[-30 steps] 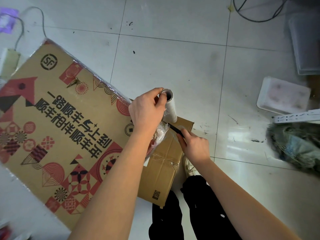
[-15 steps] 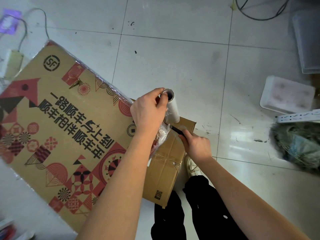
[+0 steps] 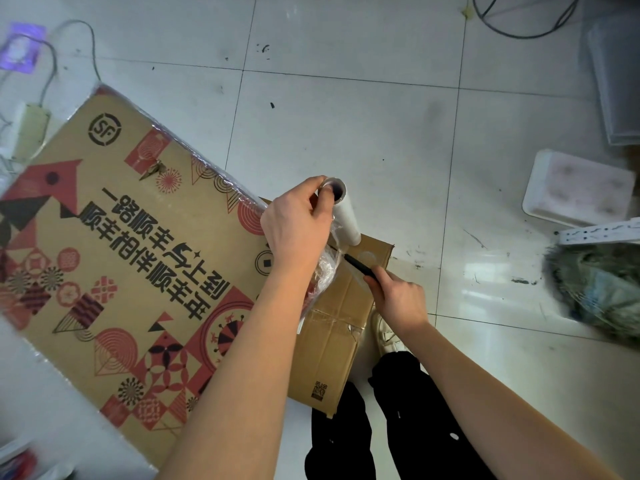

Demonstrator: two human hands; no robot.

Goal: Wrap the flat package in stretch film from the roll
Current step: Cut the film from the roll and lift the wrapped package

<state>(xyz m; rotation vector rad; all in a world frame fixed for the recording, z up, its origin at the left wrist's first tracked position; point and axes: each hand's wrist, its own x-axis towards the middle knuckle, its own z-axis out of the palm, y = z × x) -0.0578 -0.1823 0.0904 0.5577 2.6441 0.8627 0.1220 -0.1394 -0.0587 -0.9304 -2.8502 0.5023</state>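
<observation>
A large flat cardboard package [image 3: 138,265] printed in red and black lies tilted across the left of the view, with clear film along its far edge. My left hand [image 3: 298,226] grips the top of a white stretch film roll [image 3: 344,216] held upright at the package's right corner. Bunched film [image 3: 325,268] stretches from the roll down to the package. My right hand [image 3: 398,296] holds a thin black tool [image 3: 358,266] with its tip at that bunched film.
A plain brown box [image 3: 339,323] sits under the package corner. My dark trousers [image 3: 398,427] and a pale shoe are below. On the tiled floor: a white foam tray [image 3: 578,188], a greenish bundle [image 3: 602,292], cables [image 3: 519,22], and a power adapter [image 3: 29,129].
The hands, roll and tool hold nearly the same pose; the view has shifted slightly, so everything sits a little lower and more to the right.
</observation>
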